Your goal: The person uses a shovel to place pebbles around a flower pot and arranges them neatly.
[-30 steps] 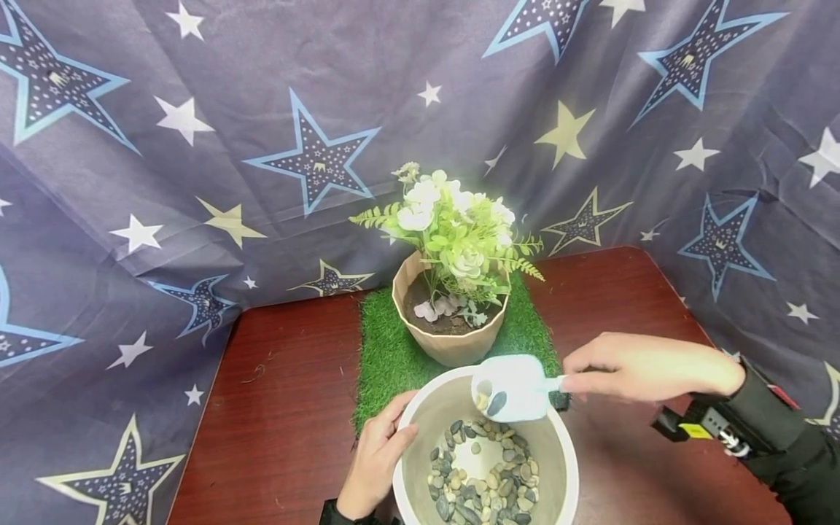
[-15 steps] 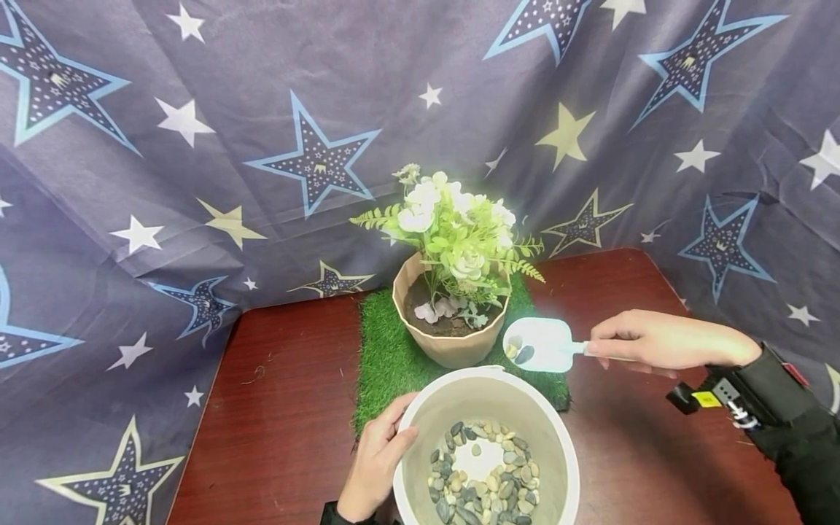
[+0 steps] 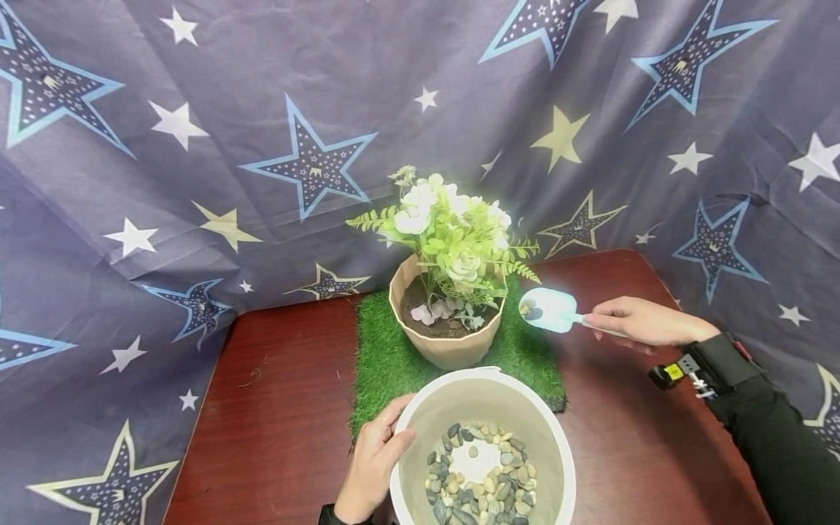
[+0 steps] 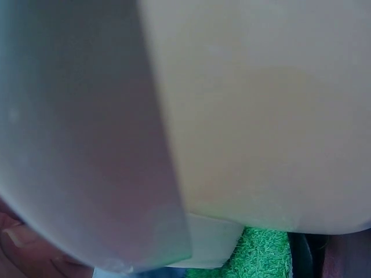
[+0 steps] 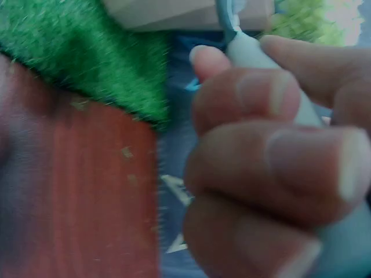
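Pebbles (image 3: 530, 312) lie in the pale scoop (image 3: 550, 310) that the right hand (image 3: 633, 321) holds by its handle, fingers curled round it, above the right edge of the green grass mat (image 3: 387, 357), just beside the tan flower pot (image 3: 446, 346). From the head view, the scoop's bowl is level with the pot's right rim and does not touch it. White flowers and green leaves (image 3: 453, 233) rise from the dark soil in the pot. Nearer the person, a large white bowl (image 3: 426, 423) stands on the dark red table (image 3: 282, 415), its far rim over the mat's near edge, with many grey and tan pebbles spread over its floor around a bare white patch. The left hand (image 3: 374, 463) grips the bowl's left rim, thumb over the edge. A dark blue cloth with stars (image 3: 197, 146) hangs behind and beside the table.

From the left wrist view, the bowl's pale outer wall (image 4: 261, 116) fills nearly everything, very close and blurred; a fingertip (image 4: 17, 240) shows at the lower left against it, and a strip of grass mat (image 4: 261, 258) at the bottom.

From the right wrist view, the right hand's fingers (image 5: 272, 156) wrap the scoop's pale handle (image 5: 249, 52), with thumb and forefinger pinching it. Below lie the grass mat (image 5: 87, 63) and the red table (image 5: 87, 197), with small crumbs on the wood.
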Available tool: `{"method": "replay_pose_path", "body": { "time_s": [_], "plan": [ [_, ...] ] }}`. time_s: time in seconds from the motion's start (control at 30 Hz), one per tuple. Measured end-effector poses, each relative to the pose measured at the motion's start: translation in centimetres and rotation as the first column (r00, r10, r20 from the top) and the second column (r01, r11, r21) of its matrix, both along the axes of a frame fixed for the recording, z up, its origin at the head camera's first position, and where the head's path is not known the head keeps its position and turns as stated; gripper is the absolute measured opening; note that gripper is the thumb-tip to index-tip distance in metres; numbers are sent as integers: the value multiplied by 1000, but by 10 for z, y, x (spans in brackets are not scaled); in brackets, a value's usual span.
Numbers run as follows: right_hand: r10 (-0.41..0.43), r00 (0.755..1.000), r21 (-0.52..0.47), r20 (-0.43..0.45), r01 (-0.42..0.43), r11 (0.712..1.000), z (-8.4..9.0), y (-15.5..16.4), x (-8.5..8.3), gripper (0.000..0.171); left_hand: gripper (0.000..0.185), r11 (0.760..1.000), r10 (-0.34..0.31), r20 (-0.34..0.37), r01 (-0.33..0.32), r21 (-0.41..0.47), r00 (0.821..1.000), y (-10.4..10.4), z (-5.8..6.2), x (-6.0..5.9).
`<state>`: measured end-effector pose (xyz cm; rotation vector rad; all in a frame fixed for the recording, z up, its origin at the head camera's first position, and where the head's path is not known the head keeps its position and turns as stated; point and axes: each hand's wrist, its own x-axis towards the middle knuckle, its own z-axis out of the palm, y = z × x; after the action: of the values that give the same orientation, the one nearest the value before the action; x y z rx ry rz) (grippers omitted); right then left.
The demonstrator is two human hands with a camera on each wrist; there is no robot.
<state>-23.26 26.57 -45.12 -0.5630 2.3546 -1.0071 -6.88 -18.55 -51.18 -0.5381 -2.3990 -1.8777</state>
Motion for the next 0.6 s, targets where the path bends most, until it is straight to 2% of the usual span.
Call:
{"method": "replay_pose_path", "body": {
  "time_s": [0.23, 0.37, 0.5, 0.6],
  "plan": [
    [-36, 999, -5, 20, 36, 999, -39, -8, -20, 37, 42, 1000, -7, -6, 7, -9, 1000, -2, 1, 0],
    [-93, 994, -17, 55, 95, 995, -60, -13, -30, 42, 41, 1000, 4, 1, -4, 3, 1000, -2, 1, 1],
    [-155, 983, -8, 96, 156, 988, -80, -15, -36, 47, 41, 1000, 3, 7, -3, 0, 1000, -2, 2, 2],
    [-164, 983, 10, 84, 164, 986, -91, -16, -37, 46, 41, 1000, 6, 8, -6, -13, 1000, -2, 2, 2]
  ]
}}
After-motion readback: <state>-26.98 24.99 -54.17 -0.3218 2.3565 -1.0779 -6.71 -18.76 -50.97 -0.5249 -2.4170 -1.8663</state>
